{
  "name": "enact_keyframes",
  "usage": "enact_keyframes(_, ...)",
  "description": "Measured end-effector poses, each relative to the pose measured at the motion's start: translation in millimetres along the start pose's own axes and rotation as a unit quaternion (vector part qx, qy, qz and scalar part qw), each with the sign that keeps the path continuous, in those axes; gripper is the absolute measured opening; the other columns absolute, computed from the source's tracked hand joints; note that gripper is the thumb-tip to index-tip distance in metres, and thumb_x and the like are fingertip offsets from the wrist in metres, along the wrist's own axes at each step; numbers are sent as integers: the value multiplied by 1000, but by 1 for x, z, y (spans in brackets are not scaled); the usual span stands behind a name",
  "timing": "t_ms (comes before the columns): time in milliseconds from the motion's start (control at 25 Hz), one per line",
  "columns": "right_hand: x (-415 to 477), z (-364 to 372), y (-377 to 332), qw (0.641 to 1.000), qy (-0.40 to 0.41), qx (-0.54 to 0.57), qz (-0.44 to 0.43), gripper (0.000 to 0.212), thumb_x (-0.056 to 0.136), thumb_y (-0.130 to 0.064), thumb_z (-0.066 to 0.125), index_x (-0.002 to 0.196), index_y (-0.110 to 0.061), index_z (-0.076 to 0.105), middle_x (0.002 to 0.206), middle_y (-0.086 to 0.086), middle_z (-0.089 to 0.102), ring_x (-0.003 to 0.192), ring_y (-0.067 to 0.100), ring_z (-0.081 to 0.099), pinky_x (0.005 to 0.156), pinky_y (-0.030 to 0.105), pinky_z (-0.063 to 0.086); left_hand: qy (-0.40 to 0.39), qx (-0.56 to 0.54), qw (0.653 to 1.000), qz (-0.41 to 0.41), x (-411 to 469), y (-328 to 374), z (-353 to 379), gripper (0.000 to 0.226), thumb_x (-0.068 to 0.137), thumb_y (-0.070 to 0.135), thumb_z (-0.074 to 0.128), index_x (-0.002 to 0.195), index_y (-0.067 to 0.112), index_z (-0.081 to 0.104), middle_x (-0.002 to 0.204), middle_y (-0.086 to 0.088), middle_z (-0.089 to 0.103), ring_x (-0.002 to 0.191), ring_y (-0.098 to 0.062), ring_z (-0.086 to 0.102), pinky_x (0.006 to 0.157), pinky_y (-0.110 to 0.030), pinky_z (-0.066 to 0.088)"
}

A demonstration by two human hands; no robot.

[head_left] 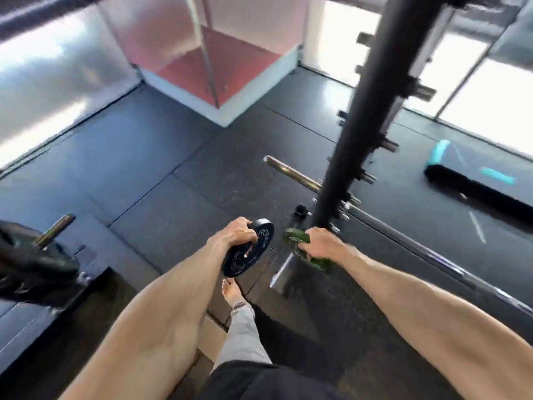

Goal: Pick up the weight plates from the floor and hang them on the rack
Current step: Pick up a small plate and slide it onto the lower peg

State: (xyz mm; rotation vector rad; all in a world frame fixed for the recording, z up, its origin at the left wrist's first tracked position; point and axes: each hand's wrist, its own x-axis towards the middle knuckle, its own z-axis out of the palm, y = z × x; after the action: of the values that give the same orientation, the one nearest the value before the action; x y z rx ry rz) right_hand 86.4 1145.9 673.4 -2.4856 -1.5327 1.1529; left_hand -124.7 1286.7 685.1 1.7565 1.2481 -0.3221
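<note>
My left hand (240, 232) grips a small black weight plate (245, 255) by its upper rim; the plate hangs tilted above the floor. My right hand (321, 246) grips a small green weight plate (294, 239), fingers curled over its edge. Both plates are held in the air in front of me, close to the foot of the black rack upright (366, 111). Short metal pegs (386, 144) stick out along the upright's right side. One steel peg (291, 170) juts out to the left near the floor.
A loaded barbell end with black plates (31, 255) sits at the left. Another barbell (432, 249) lies on the black rubber floor to the right. A black and teal step platform (473, 174) lies beyond it. My bare foot (232, 293) is below the plates. A white-based red box (219, 82) stands behind.
</note>
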Motion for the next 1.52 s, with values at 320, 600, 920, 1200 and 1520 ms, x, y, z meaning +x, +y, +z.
enact_keyframes(320,176,-15,-185,995,-75,-46,-45,23,85,-42,62,90,-20,66,80,-1,72,80,20,70,84,38,56,-11,-24,994,-103,83,-135,-184,46,49,31,67,94,33,71,94,-4,73,85,-24,70,88,-43,58)
enact_keyframes(600,301,-55,-280,992,-89,-65,-64,21,87,-42,62,79,-23,58,76,-3,70,81,22,69,81,37,55,7,-38,995,-96,157,-166,-304,27,57,23,66,82,33,69,91,-6,73,85,-24,68,83,-36,57)
enact_keyframes(920,466,-139,-315,998,-60,-33,-17,25,89,-40,59,98,-17,64,94,5,70,90,27,68,78,37,52,-48,33,994,-88,317,-144,-428,33,69,17,65,102,19,70,103,-9,73,91,-26,67,90,-39,55)
enact_keyframes(1200,574,-244,-311,995,-5,43,90,27,92,-39,56,104,-14,59,102,8,71,96,28,66,86,39,52,-77,128,989,3,471,-41,-552,43,75,21,72,116,15,57,121,-11,65,108,-27,61,95,-38,48)
enact_keyframes(1520,678,-342,-289,954,25,180,238,17,94,-25,55,106,-14,60,97,6,73,91,23,68,87,39,54,-219,180,952,115,672,132,-661,37,81,9,73,117,16,65,116,-13,70,107,-31,66,98,-45,52)
